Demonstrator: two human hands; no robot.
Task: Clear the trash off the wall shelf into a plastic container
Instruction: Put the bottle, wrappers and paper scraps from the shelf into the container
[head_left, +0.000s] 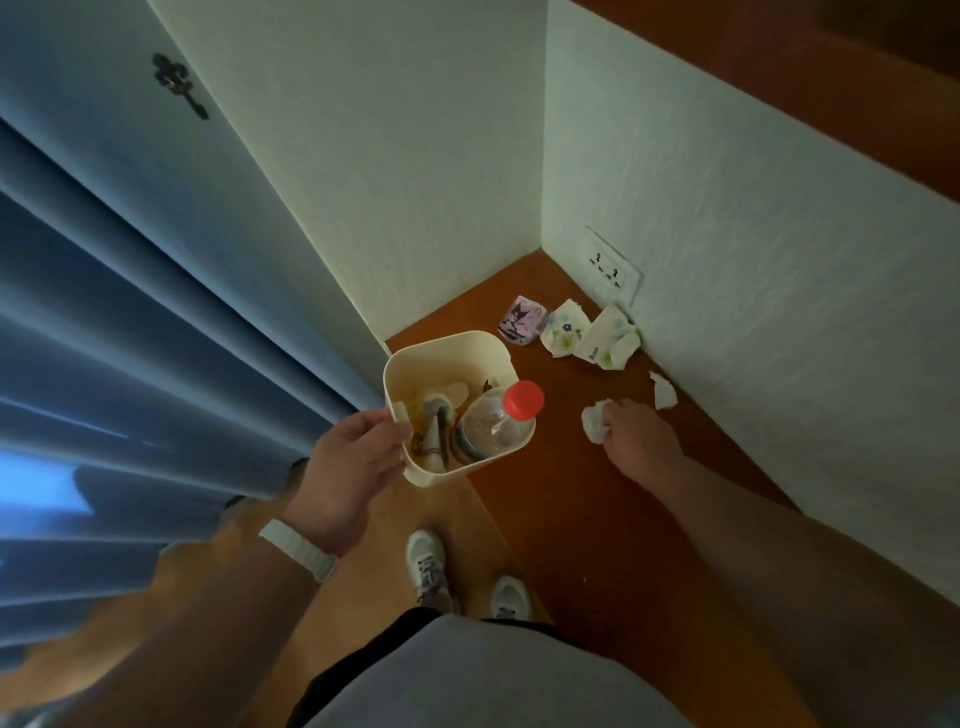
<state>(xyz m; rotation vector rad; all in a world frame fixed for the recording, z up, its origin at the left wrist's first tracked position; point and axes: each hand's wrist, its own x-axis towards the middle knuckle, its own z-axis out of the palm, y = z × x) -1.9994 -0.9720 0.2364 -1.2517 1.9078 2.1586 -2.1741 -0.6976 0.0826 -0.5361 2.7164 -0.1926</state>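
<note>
My left hand (345, 465) grips the near-left rim of a cream plastic container (451, 353), held at the left end of the brown wall shelf (561, 467). Inside stand a clear bottle with a red cap (522, 399) and other scraps. My right hand (636, 439) is closed on a crumpled white tissue (594, 422) on the shelf. Farther back lie a purple cartoon-printed wrapper (522, 319), two floral paper packets (563, 330) (610, 338), and a small torn white scrap (664, 391) by the wall.
White textured walls enclose the shelf at the back and right, with a double wall socket (610, 267) just above the trash. Blue curtains (130, 338) hang on the left. Below are the wooden floor and my white shoes (426, 561).
</note>
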